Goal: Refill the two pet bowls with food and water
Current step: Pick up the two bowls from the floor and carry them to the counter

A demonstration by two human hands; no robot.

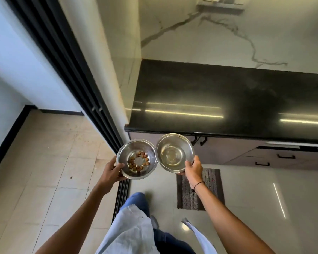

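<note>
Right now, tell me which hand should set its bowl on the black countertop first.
Probably the right hand: its water bowl already hangs right at the countertop edge. The left hand holds the kibble bowl further left, nearer the doorway.

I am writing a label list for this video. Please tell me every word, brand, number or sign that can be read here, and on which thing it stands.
None: no readable text shows. The food bowl, the water bowl, the black countertop and the striped mat carry no visible writing.
</note>
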